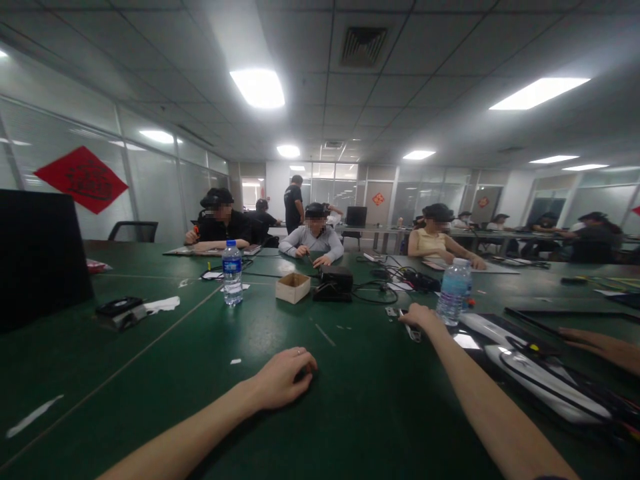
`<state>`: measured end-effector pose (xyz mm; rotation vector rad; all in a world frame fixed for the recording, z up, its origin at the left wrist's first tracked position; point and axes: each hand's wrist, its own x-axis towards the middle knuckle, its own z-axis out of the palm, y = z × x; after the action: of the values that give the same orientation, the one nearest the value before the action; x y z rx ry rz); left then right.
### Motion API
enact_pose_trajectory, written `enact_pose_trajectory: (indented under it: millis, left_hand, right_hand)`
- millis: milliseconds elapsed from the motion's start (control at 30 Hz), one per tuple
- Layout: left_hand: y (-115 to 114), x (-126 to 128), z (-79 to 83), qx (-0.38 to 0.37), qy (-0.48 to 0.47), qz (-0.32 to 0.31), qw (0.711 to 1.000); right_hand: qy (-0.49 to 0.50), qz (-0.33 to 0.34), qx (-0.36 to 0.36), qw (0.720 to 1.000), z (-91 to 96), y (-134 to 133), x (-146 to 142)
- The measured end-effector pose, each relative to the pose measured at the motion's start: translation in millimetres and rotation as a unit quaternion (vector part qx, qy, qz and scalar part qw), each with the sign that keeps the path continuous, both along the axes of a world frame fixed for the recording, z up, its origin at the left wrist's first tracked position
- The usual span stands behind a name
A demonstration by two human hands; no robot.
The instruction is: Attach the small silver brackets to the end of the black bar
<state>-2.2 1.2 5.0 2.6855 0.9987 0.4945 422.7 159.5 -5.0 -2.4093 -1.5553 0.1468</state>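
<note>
My left hand rests on the green table with its fingers curled under into a loose fist; what they hold, if anything, is hidden. My right hand is stretched far forward, its fingers closed on a small metal tool that lies on the table. A water bottle stands just to the right of that hand. A small flat metal piece lies just left of it.
Another water bottle, a small cardboard box and a black device with cables stand mid-table. A dark monitor is at left. White and black cabled parts lie right, by another person's arm. Several people sit across.
</note>
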Motion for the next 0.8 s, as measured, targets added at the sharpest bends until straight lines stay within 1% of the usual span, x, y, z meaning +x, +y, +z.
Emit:
enact_pose_trajectory:
  millis: [100, 167, 400, 633, 800]
  left_hand:
    - [-0.4, 0.7, 0.9, 0.0, 0.002, 0.003, 1.0]
    - [-0.9, 1.7, 1.5, 0.007, 0.002, 0.004, 1.0]
    - [-3.9, 4.2, 5.1, 0.005, 0.002, 0.005, 1.0]
    - [-2.0, 2.3, 2.0, 0.008, -0.003, 0.003, 1.0]
    - [-2.7, 2.0, 3.3, 0.002, 0.0, 0.004, 1.0]
  right_hand:
    - [-0.002, 0.015, -0.031, 0.999, 2.5, -0.6, -8.4]
    - [-0.002, 0.024, -0.037, 0.999, 4.1, -2.0, -11.6]
    - [0.003, 0.032, -0.03, 0.999, 6.2, -5.8, -14.6]
    - [0.021, 0.025, -0.012, 0.999, 5.1, -5.4, -12.0]
    - [0.026, 0.024, -0.006, 0.999, 4.0, -3.8, -11.9]
